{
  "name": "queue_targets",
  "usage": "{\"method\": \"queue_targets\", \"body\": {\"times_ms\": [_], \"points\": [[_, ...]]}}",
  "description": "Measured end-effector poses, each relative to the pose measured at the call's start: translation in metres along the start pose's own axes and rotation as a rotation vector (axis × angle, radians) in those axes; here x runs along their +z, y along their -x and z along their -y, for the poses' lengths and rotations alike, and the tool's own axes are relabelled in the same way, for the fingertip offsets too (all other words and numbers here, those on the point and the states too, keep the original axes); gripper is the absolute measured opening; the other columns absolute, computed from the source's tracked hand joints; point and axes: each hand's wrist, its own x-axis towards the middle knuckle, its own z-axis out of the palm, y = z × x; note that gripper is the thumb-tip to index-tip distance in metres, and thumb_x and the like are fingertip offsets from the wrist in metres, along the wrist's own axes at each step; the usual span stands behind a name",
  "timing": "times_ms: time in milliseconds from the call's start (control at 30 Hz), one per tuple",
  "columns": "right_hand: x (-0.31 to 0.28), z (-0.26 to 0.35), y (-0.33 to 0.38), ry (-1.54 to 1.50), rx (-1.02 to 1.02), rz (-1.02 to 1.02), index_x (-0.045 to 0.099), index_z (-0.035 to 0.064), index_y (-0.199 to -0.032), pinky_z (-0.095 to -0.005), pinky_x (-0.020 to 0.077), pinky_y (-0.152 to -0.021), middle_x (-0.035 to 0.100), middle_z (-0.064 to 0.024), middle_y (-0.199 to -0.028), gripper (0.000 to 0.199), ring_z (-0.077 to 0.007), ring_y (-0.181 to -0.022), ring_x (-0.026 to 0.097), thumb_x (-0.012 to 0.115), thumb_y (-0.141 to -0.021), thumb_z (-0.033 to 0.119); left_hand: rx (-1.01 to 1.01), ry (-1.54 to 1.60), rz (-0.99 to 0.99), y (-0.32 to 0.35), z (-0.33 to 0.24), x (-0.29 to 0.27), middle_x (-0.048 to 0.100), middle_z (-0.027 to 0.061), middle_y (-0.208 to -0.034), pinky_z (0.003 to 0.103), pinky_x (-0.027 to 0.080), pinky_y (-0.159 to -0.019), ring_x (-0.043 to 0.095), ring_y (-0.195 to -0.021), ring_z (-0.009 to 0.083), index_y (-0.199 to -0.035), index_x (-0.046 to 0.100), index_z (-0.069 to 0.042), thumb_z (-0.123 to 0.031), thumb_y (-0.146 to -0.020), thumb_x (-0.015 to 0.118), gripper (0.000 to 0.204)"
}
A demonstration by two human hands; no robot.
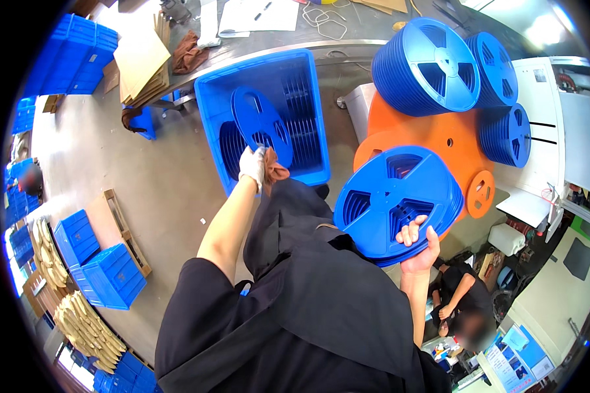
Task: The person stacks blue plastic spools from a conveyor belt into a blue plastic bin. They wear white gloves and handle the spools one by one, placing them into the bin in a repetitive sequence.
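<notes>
My left hand (252, 165), in a white glove, is closed at the lower edge of a blue plastic reel disc (246, 108), with a brown cloth (276, 171) bunched beside the fingers. That disc is tilted inside a deep blue crate (206, 105), where more blue discs (301, 111) stand in rows on edge. To the right, my bare right hand (418, 245) is closed on the top disc of a stack of blue reel discs (380, 190), fingers at a cutout and thumb near the rim. The stack sits on a round orange table (452, 144).
Taller stacks of blue discs (432, 65) stand on the orange table's far side. A metal workbench (262, 42) runs behind the crate, with papers and a brown rag (190, 54). Blue crates (111, 275) are on the floor at left. A co-worker (465, 291) sits at lower right.
</notes>
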Motion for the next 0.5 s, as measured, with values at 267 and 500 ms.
{"method": "queue_targets", "body": {"times_ms": [267,500], "points": [[0.014,-0.002,-0.002,0.023,-0.101,-0.119,0.052,0.0075,-0.105,-0.0324,0.0419,-0.067,0.045,-0.0011,-0.068,0.027,-0.0146,-0.064,0.046,0.053,-0.091,0.031,-0.007,-0.125,-0.032,-0.095,0.004,0.04,0.063,0.0043,-0.088,0.031,0.046,-0.076,0.058,-0.079,0.0156,-0.101,0.061,-0.007,-0.015,-0.088,0.056,0.016],[0.023,-0.01,-0.013,0.038,-0.074,-0.188,0.052,0.0062,-0.105,-0.0327,0.0414,-0.065,0.046,-0.0019,-0.068,0.028,-0.015,-0.062,0.045,0.054,-0.089,0.03,-0.06,-0.182,0.098,-0.084,-0.02,0.064,0.061,0.0077,-0.09,0.035,0.05,-0.072,0.06,-0.08,0.0189,-0.106,0.055,-0.006,-0.011,-0.091,0.053,0.017]]}}
